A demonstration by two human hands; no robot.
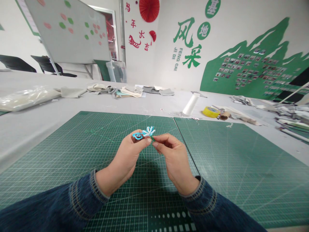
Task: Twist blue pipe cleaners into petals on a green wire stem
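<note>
head | left hand [125, 153] pinching blue beaded ornament [148, 131] | right hand [175, 158] pinching its green stem [152, 138]

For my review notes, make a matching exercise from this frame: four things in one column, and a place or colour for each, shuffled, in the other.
1. Ornament
2. Tape
3. Cone
4. Whiteboard

A. Yellow, to the right of the cone
B. In the background, bearing pink and green spots
C. At the fingertips of the left hand and right hand
D. White, to the left of the tape

Pairs: 1-C, 2-A, 3-D, 4-B
</note>
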